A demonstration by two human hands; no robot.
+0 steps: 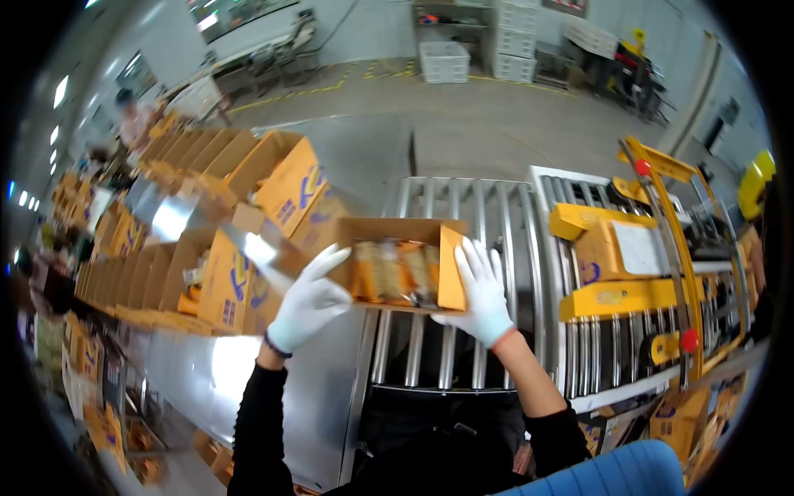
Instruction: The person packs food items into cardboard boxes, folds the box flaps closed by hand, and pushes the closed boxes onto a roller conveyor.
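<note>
An open cardboard box (pixel 403 307), packed with several orange-and-tan packets (pixel 395 271), is in front of me above the left end of the roller conveyor. My right hand (pixel 482 293), in a white glove, grips the box's right side, fingers along the raised yellow flap (pixel 451 266) and thumb near the bottom edge. My left hand (pixel 306 302), also gloved in white, is at the box's left side with its fingers spread. Whether its fingertips touch the cardboard is hard to tell.
Rows of open cardboard boxes (pixel 227 281) stand on the metal table (pixel 314 397) to the left. A roller conveyor (pixel 480 351) leads right to a yellow-framed machine (pixel 686 273) with another box (pixel 608 252) in it. A blue chair back (pixel 612 475) is at lower right; another person (pixel 136 120) is far left.
</note>
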